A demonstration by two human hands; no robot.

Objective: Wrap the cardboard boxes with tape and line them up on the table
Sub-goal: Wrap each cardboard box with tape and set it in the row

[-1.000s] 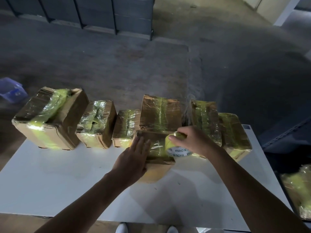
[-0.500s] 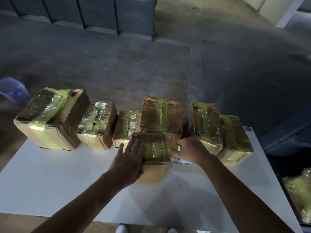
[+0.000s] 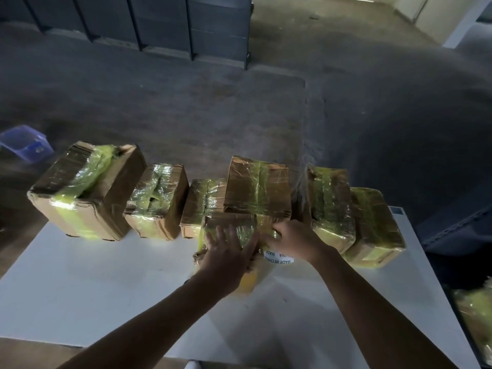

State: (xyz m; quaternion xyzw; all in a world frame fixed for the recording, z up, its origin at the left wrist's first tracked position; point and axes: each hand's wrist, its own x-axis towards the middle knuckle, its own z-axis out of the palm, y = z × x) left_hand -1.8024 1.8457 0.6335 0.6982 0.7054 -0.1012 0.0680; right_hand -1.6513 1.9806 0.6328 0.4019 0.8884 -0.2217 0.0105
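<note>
The person is working at a white table (image 3: 106, 288). The left hand (image 3: 226, 255) is pressing flat on the top of the front box (image 3: 229, 222), with its fingers straight and a little spread, so it is not gripping anything. The right hand (image 3: 295, 239) is curling its fingers over the tape roll (image 3: 279, 259) and is holding it against the right side of this same box. The white core of the roll, with printed letters, is showing under the palm, close to the table surface. The front box is sitting on the table near the middle, with yellowish shiny tape already lying over its top. Its far side is touching or almost touching the row behind; I cannot tell which. Behind it, six wrapped boxes are standing in a line along the far edge of the table: the large box (image 3: 87, 193) at the left end, then the second box (image 3: 157, 201), the small third box (image 3: 202, 203), the fourth box (image 3: 257, 187) directly behind the hands, the fifth box (image 3: 327, 201), and the sixth box (image 3: 372, 225) at the right end. Neighbours in the row are standing just beside each other. On the grey floor (image 3: 186, 107) beyond the table a blue bin (image 3: 25, 143) is lying at the left, and dark shelving (image 3: 159, 22) is standing far at the top. At the lower right edge a wrapped bundle (image 3: 476, 312) is showing, too blurred to describe.
</note>
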